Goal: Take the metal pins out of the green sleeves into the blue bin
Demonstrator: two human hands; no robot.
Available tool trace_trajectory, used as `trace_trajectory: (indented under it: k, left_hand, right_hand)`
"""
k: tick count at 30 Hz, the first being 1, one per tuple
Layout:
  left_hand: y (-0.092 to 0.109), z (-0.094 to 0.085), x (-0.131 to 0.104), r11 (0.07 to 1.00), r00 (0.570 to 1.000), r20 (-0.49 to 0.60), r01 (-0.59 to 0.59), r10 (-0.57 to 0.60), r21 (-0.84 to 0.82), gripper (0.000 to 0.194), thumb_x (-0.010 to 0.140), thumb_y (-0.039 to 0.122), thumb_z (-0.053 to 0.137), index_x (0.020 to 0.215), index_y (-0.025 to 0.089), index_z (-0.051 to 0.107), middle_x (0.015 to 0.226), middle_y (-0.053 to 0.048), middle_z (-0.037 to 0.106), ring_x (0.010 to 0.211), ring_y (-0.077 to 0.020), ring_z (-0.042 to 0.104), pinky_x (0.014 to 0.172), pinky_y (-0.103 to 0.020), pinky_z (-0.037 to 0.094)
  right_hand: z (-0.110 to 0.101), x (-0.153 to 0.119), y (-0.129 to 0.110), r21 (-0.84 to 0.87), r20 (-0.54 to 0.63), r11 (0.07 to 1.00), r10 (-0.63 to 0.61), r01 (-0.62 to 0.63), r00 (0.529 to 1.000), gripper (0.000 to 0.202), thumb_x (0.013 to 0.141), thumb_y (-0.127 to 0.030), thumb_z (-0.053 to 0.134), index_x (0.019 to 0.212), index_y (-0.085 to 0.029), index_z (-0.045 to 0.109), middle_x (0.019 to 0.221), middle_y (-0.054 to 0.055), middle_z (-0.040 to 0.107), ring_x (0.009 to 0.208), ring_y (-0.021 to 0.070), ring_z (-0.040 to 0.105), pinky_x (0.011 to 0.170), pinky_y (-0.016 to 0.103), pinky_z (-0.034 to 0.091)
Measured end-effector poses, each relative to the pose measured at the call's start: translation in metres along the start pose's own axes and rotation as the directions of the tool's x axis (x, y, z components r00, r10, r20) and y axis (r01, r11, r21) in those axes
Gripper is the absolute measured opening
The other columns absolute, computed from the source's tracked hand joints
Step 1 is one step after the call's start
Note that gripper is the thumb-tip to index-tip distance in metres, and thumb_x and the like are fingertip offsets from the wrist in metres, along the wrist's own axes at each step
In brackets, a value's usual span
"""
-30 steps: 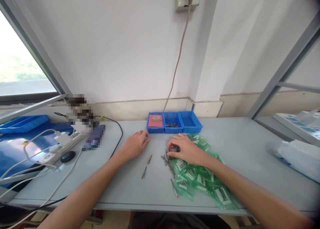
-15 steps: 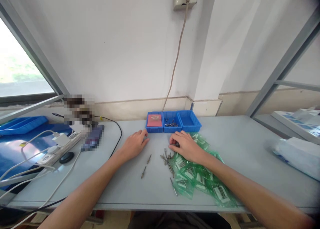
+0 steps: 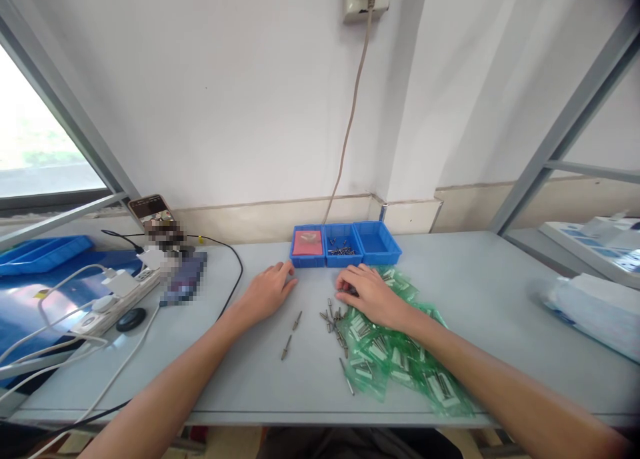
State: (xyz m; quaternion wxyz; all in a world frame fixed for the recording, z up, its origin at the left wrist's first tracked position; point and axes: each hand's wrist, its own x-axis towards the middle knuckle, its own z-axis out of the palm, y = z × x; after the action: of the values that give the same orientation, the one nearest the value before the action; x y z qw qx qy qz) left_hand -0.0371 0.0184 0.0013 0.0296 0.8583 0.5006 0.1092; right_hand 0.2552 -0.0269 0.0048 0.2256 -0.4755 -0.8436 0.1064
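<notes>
My left hand [image 3: 270, 289] rests on the grey table, thumb apart from the fingers and nothing in it, just short of the blue bin with a pink sheet [image 3: 307, 242]. My right hand [image 3: 364, 291] is curled over small metal parts in front of the middle blue bin [image 3: 343, 251], which holds more such parts. What its fingers grip cannot be made out. Loose metal pins [image 3: 341, 339] lie below it, beside green plastic packets [image 3: 400, 359] that reach under my right forearm. Two single pins [image 3: 297, 320] lie between the hands.
A third blue bin [image 3: 377, 242] stands at the right of the row. On the left are a power strip [image 3: 120, 302], cables, a round black object [image 3: 131, 319] and a phone [image 3: 150, 209]. A white plastic package [image 3: 600, 312] lies far right.
The view has shifted very slightly. Both hands remain in nearly the same place, and the pins and packets lie as before.
</notes>
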Motion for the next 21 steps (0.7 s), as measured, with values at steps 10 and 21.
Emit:
trace_trajectory:
  k: [10, 21]
  left_hand:
    - [0.0013, -0.002, -0.0005, 1.0, 1.0, -0.003, -0.006, 0.006, -0.02, 0.023, 0.108, 0.037, 0.04, 0.122, 0.023, 0.053, 0.119, -0.009, 0.067, 0.107, -0.0285, 0.066, 0.091, -0.041, 0.05]
    - [0.0016, -0.0029, -0.0012, 1.0, 1.0, -0.008, -0.014, 0.014, -0.015, 0.021, 0.108, 0.036, 0.041, 0.121, 0.024, 0.052, 0.12, -0.01, 0.067, 0.108, -0.0284, 0.067, 0.093, -0.041, 0.05]
  right_hand:
    - [0.0018, 0.0029, -0.0012, 0.119, -0.027, 0.985, 0.126, -0.122, 0.992, 0.007, 0.1, -0.028, 0.065, 0.098, -0.025, 0.059, 0.089, 0.0, 0.069, 0.095, 0.0239, 0.059, 0.092, 0.039, 0.036]
    - [-0.0062, 0.0052, -0.0018, 0.397, -0.192, 0.906, 0.24, -0.149, 0.952, 0.016, 0.105, -0.035, 0.049, 0.106, -0.026, 0.063, 0.089, 0.0, 0.068, 0.081, 0.0199, 0.061, 0.075, 0.032, 0.043]
